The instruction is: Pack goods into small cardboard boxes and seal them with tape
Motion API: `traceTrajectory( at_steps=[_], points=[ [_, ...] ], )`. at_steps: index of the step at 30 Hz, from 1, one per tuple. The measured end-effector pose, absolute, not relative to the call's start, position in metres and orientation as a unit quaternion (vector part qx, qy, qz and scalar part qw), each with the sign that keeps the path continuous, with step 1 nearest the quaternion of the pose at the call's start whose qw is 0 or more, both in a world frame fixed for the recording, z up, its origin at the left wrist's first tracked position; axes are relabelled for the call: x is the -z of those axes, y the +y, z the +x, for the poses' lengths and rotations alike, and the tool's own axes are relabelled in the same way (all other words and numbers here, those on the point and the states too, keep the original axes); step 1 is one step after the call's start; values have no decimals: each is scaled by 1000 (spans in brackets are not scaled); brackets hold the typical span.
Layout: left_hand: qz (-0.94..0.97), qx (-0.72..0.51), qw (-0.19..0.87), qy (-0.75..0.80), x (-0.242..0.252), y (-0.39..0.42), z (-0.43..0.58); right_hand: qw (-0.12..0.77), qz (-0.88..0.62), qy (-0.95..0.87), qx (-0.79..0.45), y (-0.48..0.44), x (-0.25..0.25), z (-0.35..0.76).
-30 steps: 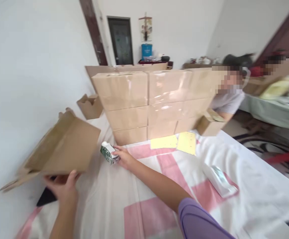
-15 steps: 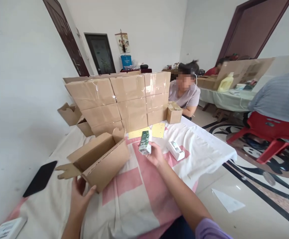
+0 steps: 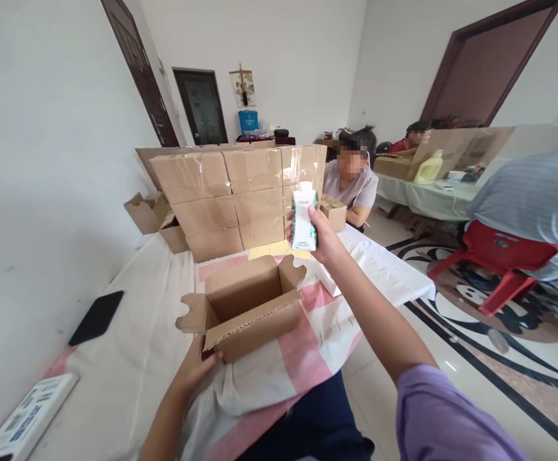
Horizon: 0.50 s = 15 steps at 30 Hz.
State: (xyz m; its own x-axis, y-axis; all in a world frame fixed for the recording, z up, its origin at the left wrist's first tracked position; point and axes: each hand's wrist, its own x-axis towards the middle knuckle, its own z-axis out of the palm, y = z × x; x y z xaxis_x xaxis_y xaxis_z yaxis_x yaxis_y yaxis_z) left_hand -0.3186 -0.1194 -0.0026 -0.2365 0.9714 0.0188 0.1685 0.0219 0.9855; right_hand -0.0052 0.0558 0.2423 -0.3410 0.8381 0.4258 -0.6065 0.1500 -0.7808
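Note:
Upright in my right hand (image 3: 324, 235) is a white and green drink carton (image 3: 303, 221), the thumb across its front and the fingers behind. It is raised above the far right end of an open cardboard box (image 3: 259, 333). That box stands on the cloth with its end flaps spread, and I see no contents in the part of its inside that shows. My left hand (image 3: 202, 362) grips the box's near left corner, the thumb on its front wall and the other fingers partly hidden behind it.
Stacked taped boxes (image 3: 254, 211) form a wall at the table's back. A tape dispenser (image 3: 327, 280) is partly hidden by my right forearm. A black tablet-like slab (image 3: 97, 317) and a white printed box (image 3: 31, 416) lie left. A person (image 3: 353, 176) sits beyond the stack.
My right hand has lifted the carton and turned it upright. The open box has shifted right and turned, with my left hand still on its corner. The camera view has moved too.

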Motion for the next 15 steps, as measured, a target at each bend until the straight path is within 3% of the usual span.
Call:
traceTrajectory(
  at_steps=[5,10,15],
  points=[
    [482,-511,403,586,-11,-122,-314,393,-214,-677,-584,49,-243,-51],
    [501,-509,412,566,-21,-123,-312,133,-165,-928,-307,43,-231,-77],
    [519,-493,425,553,-21,-123,-313,-129,-133,-980,-75,30,-206,-91]
  ],
)
